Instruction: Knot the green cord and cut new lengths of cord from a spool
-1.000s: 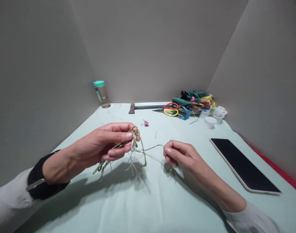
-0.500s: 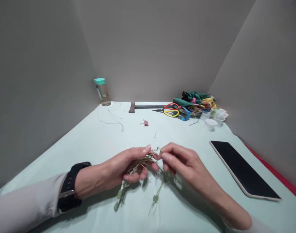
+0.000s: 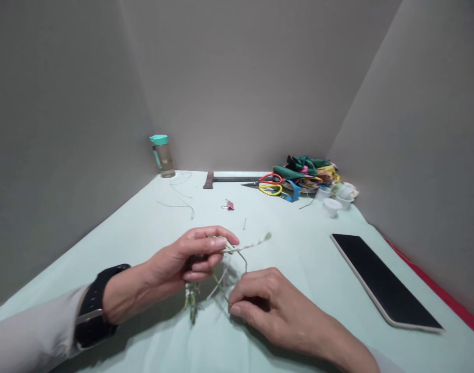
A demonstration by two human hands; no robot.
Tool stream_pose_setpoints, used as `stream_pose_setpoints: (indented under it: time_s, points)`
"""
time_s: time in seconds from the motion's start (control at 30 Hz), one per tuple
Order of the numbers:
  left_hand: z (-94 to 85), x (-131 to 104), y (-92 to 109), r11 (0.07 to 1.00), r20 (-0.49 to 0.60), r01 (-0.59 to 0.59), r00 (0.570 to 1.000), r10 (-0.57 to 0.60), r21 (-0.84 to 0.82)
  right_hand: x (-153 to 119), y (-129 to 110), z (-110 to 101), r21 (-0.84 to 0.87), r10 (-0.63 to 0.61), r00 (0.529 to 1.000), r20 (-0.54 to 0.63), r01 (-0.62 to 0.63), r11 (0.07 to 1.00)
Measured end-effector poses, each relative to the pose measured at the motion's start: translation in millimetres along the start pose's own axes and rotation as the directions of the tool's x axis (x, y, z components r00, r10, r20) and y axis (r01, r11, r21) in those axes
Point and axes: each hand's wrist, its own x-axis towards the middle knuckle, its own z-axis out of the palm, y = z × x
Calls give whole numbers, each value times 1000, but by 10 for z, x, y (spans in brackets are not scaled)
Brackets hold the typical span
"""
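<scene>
A bundle of knotted green and cream cords (image 3: 191, 300) hangs below my left hand (image 3: 201, 254), whose fingers are closed on it. From between that thumb and forefinger a twisted pale cord end (image 3: 256, 243) sticks out to the right. My right hand (image 3: 260, 305) is lower and to the right, thumb and forefinger pinched on a thin green cord that runs up toward my left hand. Beyond the hands, a needle-like pin (image 3: 244, 224) lies on the cloth. A pink binder clip (image 3: 228, 205) sits farther back.
A bottle (image 3: 164, 158) stands back left near loose thread (image 3: 174, 205). At the back are a hammer-like tool (image 3: 232, 179), scissors (image 3: 271, 185), a fabric pile (image 3: 310, 168) and white containers (image 3: 332, 207). A dark tablet (image 3: 384, 280) lies right on the pale cloth (image 3: 151, 336).
My right hand has moved down, away from the left fingertips. My left hand has turned and pinches the cords, with a twisted end now pointing right. The whole view has shifted slightly.
</scene>
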Motion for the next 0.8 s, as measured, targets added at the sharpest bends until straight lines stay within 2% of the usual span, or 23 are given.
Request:
stream_pose_setpoints:
  time_s: [0.27,0.37,0.47,0.6,0.7,0.8]
  points:
    - [-331,-26,166,993,-110,-97,989,103,63,30,-22,23,25,52,999,11,-53,998]
    - [-501,-14,215,990,-158,-123,978,133,74,29,-14,12,36,113,992,-61,-111,993]
    - [-762,66,251,988,-234,-137,961,150,71,19,12,-17,44,185,972,-145,-180,983]
    - [-1210,161,397,991,-354,-127,926,133,41,15,50,-43,44,243,957,-160,-239,970]
    - [-1492,107,586,982,-433,-187,884,175,15,29,74,-34,46,260,955,-144,-256,966]
    - [-1668,-5,743,963,-500,-267,831,243,25,41,94,-16,47,269,955,-126,-265,963]
